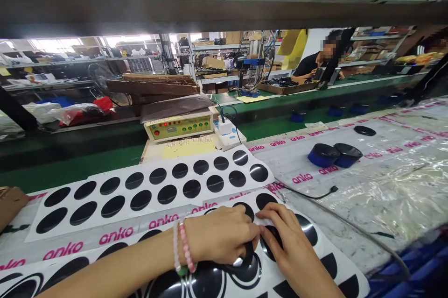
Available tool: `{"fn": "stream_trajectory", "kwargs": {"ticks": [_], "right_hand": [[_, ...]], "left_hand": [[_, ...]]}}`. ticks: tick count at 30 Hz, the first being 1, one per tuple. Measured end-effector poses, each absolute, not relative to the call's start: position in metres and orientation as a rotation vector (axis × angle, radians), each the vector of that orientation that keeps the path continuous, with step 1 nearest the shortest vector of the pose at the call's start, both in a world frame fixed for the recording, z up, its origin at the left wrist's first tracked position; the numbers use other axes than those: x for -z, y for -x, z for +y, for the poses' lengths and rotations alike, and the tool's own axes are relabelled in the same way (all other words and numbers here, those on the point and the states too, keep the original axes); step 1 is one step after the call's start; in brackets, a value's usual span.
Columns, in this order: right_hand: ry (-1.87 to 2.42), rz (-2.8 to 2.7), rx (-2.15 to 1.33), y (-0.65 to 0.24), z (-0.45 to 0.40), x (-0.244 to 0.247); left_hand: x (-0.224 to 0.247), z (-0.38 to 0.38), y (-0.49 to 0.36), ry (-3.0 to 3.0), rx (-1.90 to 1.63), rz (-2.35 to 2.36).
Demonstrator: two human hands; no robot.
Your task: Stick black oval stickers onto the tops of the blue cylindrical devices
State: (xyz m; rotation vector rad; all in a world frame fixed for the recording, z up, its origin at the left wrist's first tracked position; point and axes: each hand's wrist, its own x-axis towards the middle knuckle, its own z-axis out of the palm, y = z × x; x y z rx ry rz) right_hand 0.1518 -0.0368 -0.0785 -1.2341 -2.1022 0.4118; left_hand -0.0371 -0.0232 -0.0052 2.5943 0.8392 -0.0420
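My left hand [224,235], with a pink bead bracelet [186,247] and a paler one at the wrist, is closed, its fingers curled down over a dark round piece [247,256]. What its fingertips pinch is hidden. My right hand [294,246] meets it from the right, thumb and forefinger drawn together against the left fingertips; anything between them is too small to make out. Both hands are over a white sheet [345,265] of black round stickers. Just under the right thumb shows one black sticker [271,243]. Shiny black discs [206,281] lie below the left hand.
Behind lies a second sheet [147,181] of black circles. Two blue-and-black round parts [324,154] and a flat black disc [364,130] stand at right, near a cable [308,194]. A control box [180,127] sits before the green conveyor [266,125]. A person [315,64] works beyond.
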Motion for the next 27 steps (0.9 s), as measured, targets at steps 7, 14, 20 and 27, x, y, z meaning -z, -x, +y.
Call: {"fn": "stream_trajectory", "kwargs": {"ticks": [7, 14, 20, 27], "right_hand": [[1.251, -2.126, -0.396, -0.148, -0.037, 0.081], [1.122, -2.227, -0.494, -0.114, -0.039, 0.075], [1.175, -2.195, -0.481, -0.113, -0.038, 0.079], [1.181, -2.192, -0.479, -0.112, -0.038, 0.078]], "left_hand": [[-0.029, -0.053, 0.124, -2.152, -0.596, 1.131], [-0.001, -0.013, 0.091, -2.314, -0.107, 1.076], [0.012, 0.019, 0.083, -2.314, 0.078, 0.954], [0.015, 0.0, 0.097, -2.316, -0.175, 1.013]]}}
